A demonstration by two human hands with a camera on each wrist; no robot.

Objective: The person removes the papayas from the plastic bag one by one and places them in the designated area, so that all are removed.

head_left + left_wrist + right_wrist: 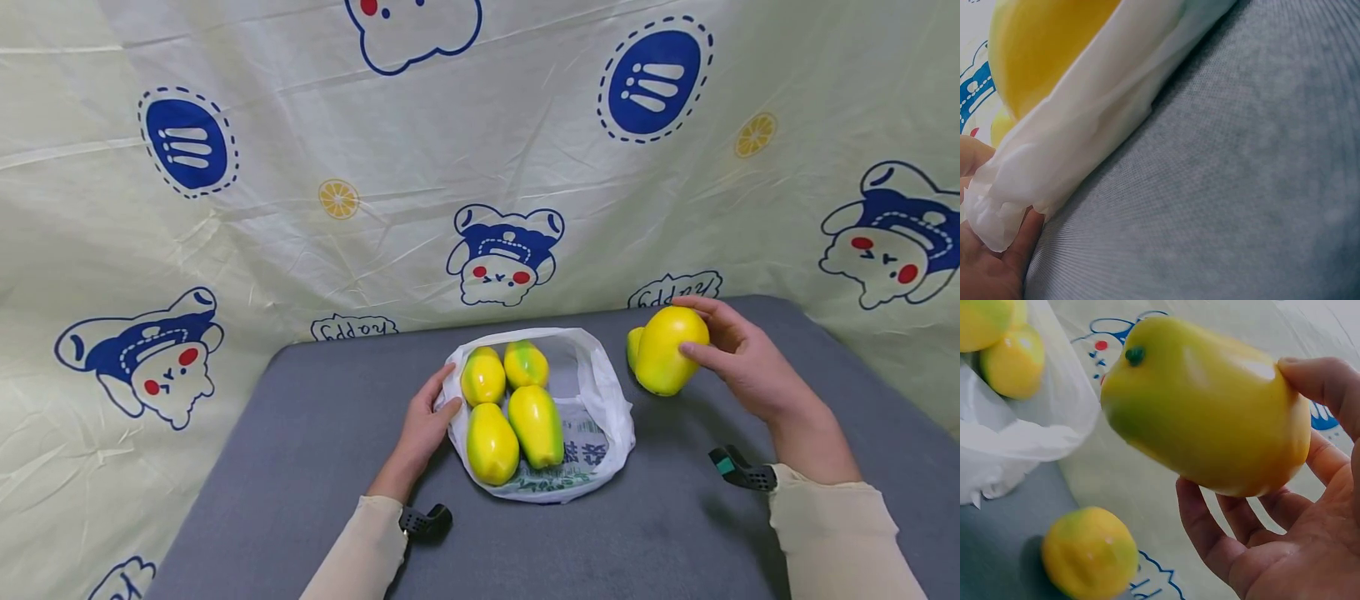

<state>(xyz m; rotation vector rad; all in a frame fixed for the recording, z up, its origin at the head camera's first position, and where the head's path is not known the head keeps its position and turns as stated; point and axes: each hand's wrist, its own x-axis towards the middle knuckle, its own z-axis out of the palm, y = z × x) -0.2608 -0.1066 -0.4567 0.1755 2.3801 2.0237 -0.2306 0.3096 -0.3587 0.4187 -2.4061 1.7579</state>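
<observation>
Fruit [671,350], yellow with a green blush, hung above the table [322,467] in a person's right hand [750,375], just right of an open white plastic bag [617,425]. That hand was spread in a wide curve, thumb on 1 side and fingertips on the other, around the blunt end; the green stem nub pointed away from the palm in the right wrist view. Such a broad hold probably suited a thick, glossy skin that offered little to pinch.

On the opposite side, the left hand [426,427] was nearly closed, nipping the bag's left rim between thumb and fingers, with the film bunched in its grasp. The grip likely kept the thin wall from sagging or sliding. 4 similar fruits [536,425] rested inside, grouped toward the left in 2 rough rows, their weight seemingly helping to anchor the bag, while printed lettering showed on the bare film at right.

Beyond the raised piece, 1 loose fruit [1090,553] sat on the table, outside the bag and within the right hand's reach. A cartoon-printed sheet [510,150] hung behind, apparently as a plain screen for the scene.
</observation>
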